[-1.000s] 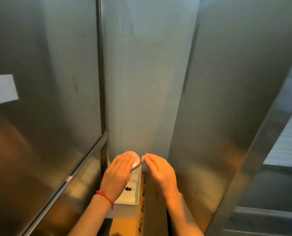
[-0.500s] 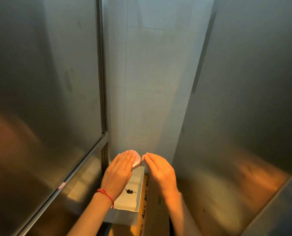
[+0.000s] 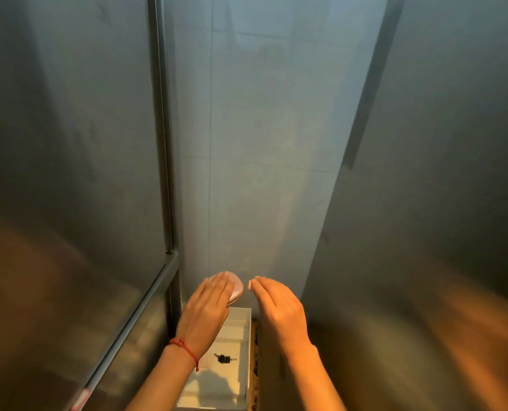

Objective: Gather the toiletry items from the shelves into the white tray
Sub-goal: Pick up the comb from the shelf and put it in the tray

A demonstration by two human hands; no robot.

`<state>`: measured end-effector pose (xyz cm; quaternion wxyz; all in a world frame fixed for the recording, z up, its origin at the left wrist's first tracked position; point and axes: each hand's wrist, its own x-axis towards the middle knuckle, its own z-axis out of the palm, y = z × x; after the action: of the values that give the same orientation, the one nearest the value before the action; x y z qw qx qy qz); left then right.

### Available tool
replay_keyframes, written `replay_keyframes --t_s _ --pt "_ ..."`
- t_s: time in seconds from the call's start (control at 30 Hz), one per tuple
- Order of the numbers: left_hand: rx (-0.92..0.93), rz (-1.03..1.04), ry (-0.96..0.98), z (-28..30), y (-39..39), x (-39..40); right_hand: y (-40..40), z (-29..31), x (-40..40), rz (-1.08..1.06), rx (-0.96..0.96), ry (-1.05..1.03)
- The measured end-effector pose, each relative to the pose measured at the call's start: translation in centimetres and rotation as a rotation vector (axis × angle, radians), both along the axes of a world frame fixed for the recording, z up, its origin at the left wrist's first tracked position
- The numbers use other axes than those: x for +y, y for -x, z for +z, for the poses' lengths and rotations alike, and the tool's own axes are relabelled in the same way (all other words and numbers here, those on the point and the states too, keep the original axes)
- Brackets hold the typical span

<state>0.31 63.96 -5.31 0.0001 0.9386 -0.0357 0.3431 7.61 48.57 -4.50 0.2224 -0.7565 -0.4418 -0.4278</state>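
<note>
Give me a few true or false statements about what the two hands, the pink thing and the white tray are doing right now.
1. The left hand holds a pink rounded item. True.
2. The right hand grips the pink item too. False: it holds nothing, its fingers close beside the item.
3. The white tray lies below the hands. True.
4. A small dark object lies in the tray. True.
5. The red string bracelet is on the right wrist. False: it is on the left wrist.
</note>
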Motion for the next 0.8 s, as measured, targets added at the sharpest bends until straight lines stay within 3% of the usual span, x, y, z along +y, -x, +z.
replay_keyframes --t_s 0.8 --pt "0.166 0.082 0.063 -7.9 -5.0 4.6 -7.3 -8.9 6.2 0.114 0.222 0.116"
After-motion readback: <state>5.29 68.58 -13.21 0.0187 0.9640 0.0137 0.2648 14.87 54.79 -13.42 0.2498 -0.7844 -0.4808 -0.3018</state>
